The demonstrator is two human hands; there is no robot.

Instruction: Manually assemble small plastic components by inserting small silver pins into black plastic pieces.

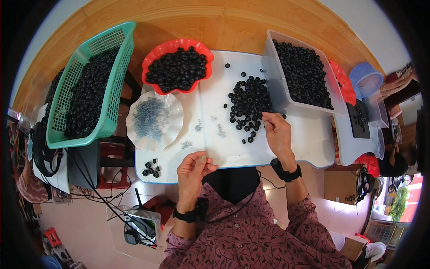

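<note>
Bent over a white table [215,96], with the right hand [278,136] at the right edge of a pile of black beads [249,99].

Holds the left hand [191,172] by the table's front edge, both hands bunched narrow; cannot tell whether fully closed or holding anything. Has the pile just left of a clear bin [274,80], with wire bits [198,127] farther left, near a white plate [168,135].

This looks like a small workshop. A green plastic basket [118,85] and a translucent plastic bin [275,85] hold heaped round black parts [304,74].
</note>
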